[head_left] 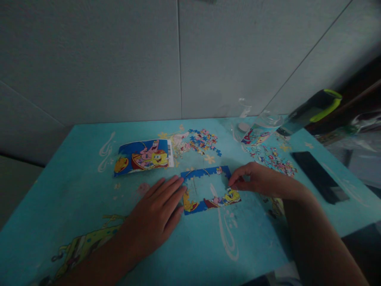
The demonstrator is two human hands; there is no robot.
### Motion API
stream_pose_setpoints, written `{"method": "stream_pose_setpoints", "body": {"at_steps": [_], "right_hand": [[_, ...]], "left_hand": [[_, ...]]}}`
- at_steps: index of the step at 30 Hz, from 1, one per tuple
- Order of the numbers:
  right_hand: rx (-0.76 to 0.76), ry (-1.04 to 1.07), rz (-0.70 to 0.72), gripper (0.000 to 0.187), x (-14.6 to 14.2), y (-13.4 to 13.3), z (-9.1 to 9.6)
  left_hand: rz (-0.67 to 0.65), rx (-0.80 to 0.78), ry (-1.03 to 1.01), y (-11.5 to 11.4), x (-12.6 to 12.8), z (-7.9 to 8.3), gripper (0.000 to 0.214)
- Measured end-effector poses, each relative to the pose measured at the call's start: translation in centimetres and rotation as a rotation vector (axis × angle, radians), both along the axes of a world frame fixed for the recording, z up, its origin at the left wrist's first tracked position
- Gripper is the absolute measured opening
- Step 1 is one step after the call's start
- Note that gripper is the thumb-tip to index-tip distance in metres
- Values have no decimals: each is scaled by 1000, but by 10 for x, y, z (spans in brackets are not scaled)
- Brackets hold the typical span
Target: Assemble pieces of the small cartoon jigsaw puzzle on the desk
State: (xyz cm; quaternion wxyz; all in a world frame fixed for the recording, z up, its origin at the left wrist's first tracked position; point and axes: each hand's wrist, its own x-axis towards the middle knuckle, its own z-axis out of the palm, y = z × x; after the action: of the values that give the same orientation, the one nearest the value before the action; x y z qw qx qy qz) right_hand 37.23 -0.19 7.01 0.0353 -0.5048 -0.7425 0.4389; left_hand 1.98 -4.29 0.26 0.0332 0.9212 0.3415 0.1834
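Note:
A partly assembled jigsaw puzzle point(196, 206) lies flat on the turquoise tablecloth, its cartoon border joined around a bare middle. My left hand point(160, 208) rests palm down with fingers stretched out, the fingertips touching the puzzle's left edge. At the right edge, my right hand point(250, 178) is closed in a pinch with thumb and forefinger together; whatever is between them is too small to make out. Behind my left hand lies the picture sheet point(143, 157), showing the cartoon characters on blue.
Loose puzzle pieces point(202, 141) are heaped behind the puzzle, and more puzzle pieces point(276, 159) lie at the right. A clear jar point(262, 129), a dark bottle point(309, 111) with a lime-green trim and a black phone point(318, 174) stand or lie farther right. A grey wall point(119, 59) borders the back.

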Motion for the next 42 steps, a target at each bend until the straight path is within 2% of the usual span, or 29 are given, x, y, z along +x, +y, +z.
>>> {"method": "stream_pose_setpoints", "body": {"at_steps": [6,10,15,26,38,42], "right_hand": [[91,10,36,21,-3,-2,3],[90,47,38,23,-5,-4,7],[107,102,-12,24,-4,-3,5],[138,88,-122,26,-13,0,-6],[139,98,-115,27,-14,2,-12],[229,106,-165,26,-15,4,-11]], "left_hand": [[8,-25,-12,0,0,0,47],[2,-27,-17,0,-1,1,47],[-2,-28,-5,0,-1,1,47],[-1,-26,-6,0,-1,1,47],[2,-20,-10,1,-1,0,47],[4,-13,-2,0,0,-1,48]]}}
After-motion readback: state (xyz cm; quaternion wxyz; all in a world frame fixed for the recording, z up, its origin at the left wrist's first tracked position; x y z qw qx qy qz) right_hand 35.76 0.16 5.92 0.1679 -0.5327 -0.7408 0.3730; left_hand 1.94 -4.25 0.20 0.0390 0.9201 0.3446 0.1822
